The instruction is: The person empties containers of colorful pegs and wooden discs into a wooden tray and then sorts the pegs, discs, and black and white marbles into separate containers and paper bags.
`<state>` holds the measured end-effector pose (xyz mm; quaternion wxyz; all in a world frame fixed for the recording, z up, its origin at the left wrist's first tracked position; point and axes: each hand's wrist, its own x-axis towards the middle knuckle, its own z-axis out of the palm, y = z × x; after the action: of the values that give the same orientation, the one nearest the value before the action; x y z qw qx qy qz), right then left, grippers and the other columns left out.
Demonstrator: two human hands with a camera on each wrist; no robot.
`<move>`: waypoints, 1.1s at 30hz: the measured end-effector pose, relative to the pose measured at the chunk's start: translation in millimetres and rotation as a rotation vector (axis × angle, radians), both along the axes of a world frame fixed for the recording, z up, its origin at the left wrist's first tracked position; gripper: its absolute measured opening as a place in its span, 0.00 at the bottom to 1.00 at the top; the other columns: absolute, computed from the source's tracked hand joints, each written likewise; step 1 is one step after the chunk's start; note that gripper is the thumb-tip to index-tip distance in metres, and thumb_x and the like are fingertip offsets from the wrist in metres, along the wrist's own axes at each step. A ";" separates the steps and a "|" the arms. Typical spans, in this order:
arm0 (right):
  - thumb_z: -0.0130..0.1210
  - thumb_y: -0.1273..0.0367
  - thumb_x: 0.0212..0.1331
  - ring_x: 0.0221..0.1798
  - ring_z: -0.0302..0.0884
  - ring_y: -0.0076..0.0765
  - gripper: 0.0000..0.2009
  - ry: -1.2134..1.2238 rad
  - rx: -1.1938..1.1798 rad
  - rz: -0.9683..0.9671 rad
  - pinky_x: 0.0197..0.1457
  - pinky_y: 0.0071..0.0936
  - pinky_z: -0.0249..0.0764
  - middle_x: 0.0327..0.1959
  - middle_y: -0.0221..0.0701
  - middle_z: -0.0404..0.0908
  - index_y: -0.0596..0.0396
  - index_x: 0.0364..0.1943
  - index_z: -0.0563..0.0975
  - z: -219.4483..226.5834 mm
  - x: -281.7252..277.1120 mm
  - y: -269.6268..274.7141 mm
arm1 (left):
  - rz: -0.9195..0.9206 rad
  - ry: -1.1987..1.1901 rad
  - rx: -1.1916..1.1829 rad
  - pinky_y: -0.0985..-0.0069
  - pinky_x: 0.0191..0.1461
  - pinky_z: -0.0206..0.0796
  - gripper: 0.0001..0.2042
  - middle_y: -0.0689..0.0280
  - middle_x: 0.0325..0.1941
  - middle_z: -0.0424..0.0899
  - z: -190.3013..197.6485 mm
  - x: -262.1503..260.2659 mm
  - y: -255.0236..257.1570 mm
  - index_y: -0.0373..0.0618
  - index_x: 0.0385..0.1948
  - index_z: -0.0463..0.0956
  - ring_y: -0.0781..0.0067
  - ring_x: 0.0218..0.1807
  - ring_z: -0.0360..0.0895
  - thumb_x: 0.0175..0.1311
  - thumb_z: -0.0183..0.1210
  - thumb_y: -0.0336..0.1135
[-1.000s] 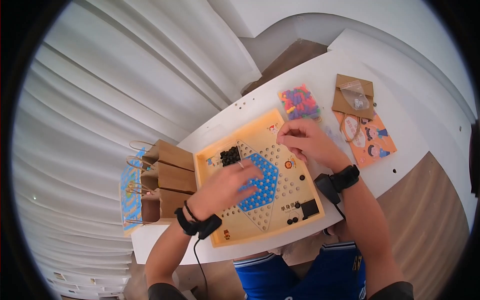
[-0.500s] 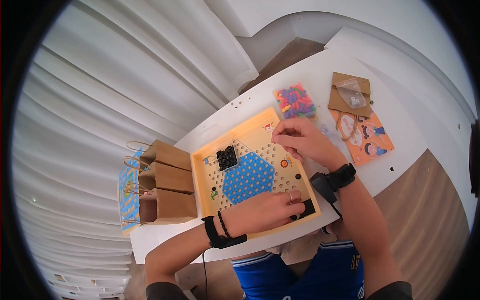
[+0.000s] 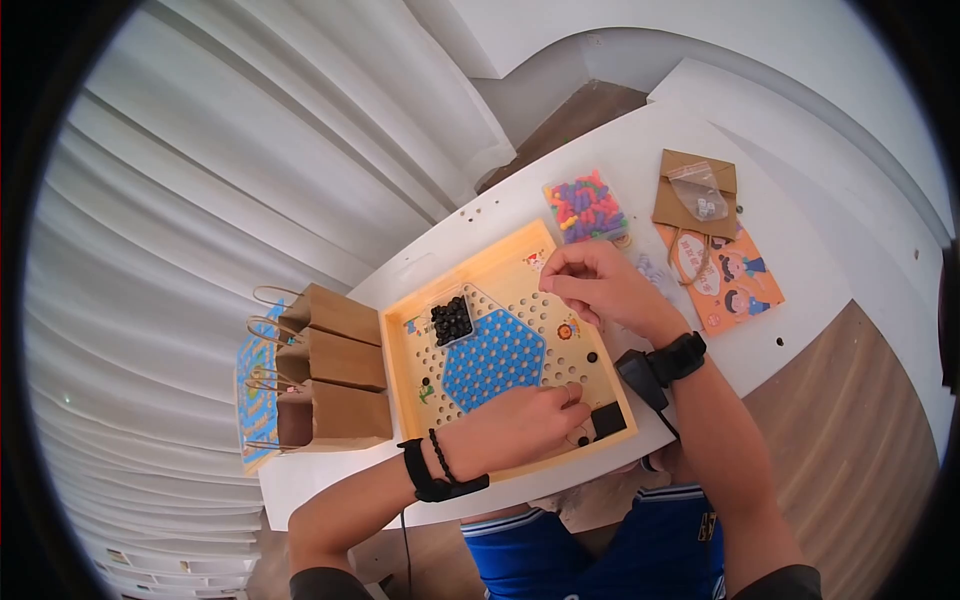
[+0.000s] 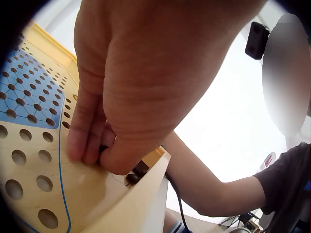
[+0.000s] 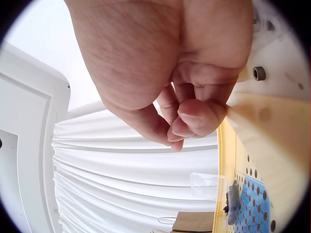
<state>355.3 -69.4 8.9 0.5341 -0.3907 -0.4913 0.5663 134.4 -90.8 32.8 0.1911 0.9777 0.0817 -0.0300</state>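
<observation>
My left hand (image 3: pixel 530 425) is low over the front right part of a wooden Chinese checkers board (image 3: pixel 478 430). In the left wrist view its thumb and fingertips pinch a small black game piece (image 4: pixel 103 149), mostly covered by the fingers, close to the board surface. Another black piece (image 3: pixel 583 440) lies by the dark square (image 3: pixel 608 421) in the near corner. My right hand (image 3: pixel 600 285) hovers above the board's right side with loosely bent fingers; nothing shows between them. A clear box of black pieces (image 3: pixel 452 321) sits on the board, beside the blue hexagon (image 3: pixel 495 358).
Paper bags (image 3: pixel 345 360) stand left of the board. Behind it is a clear box of colourful pieces (image 3: pixel 587 205). A flat paper bag (image 3: pixel 690 205) overlaps an orange booklet (image 3: pixel 740 290) at the right. Small dark pieces (image 3: pixel 465 216) lie scattered on the white table (image 3: pixel 800 230).
My left hand has swept from beside the black pieces to the board's near right side, then shifted slightly left. My right hand has stayed almost in place.
</observation>
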 end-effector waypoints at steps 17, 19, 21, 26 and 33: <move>0.60 0.70 0.69 0.15 0.63 0.16 0.08 -0.032 -0.011 -0.005 0.20 0.21 0.60 0.18 0.23 0.72 0.61 0.33 0.80 2.4 -0.2 -0.6 | -0.168 0.049 -0.130 0.61 0.42 0.78 0.09 0.58 0.43 0.77 6.3 7.6 1.0 0.43 0.46 0.77 0.53 0.41 0.84 0.69 0.56 0.32; 0.60 0.70 0.69 0.15 0.63 0.16 0.08 -0.024 0.005 0.006 0.20 0.21 0.60 0.18 0.23 0.72 0.61 0.33 0.80 -0.4 1.0 0.4 | -0.149 0.070 -0.098 0.60 0.42 0.78 0.07 0.57 0.42 0.75 7.9 8.5 0.2 0.42 0.43 0.76 0.53 0.41 0.83 0.69 0.56 0.33; 0.60 0.71 0.69 0.15 0.64 0.15 0.07 -0.029 0.005 0.013 0.21 0.19 0.59 0.19 0.22 0.72 0.60 0.35 0.80 -1.3 1.2 0.7 | -0.147 0.083 -0.103 0.60 0.42 0.78 0.07 0.57 0.42 0.75 9.1 8.6 1.0 0.42 0.43 0.76 0.53 0.41 0.83 0.69 0.56 0.33; 0.60 0.71 0.69 0.16 0.65 0.14 0.05 -0.033 0.004 0.015 0.21 0.17 0.59 0.19 0.21 0.72 0.58 0.36 0.79 -0.4 0.9 -0.4 | -0.136 0.105 -0.155 0.59 0.43 0.77 0.06 0.57 0.42 0.75 3.0 1.5 6.5 0.43 0.41 0.76 0.52 0.42 0.82 0.68 0.57 0.33; 0.60 0.70 0.69 0.16 0.64 0.15 0.08 0.016 -0.003 0.010 0.20 0.20 0.59 0.19 0.22 0.73 0.60 0.33 0.80 0.5 0.2 -0.8 | 0.167 -0.010 -0.163 0.65 0.42 0.76 0.08 0.59 0.41 0.81 30.6 -31.4 53.6 0.40 0.39 0.78 0.58 0.39 0.83 0.60 0.66 0.25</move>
<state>355.5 -70.2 9.4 0.5345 -0.3844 -0.4880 0.5731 103.0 -37.2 63.5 0.2721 0.9489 0.1594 -0.0154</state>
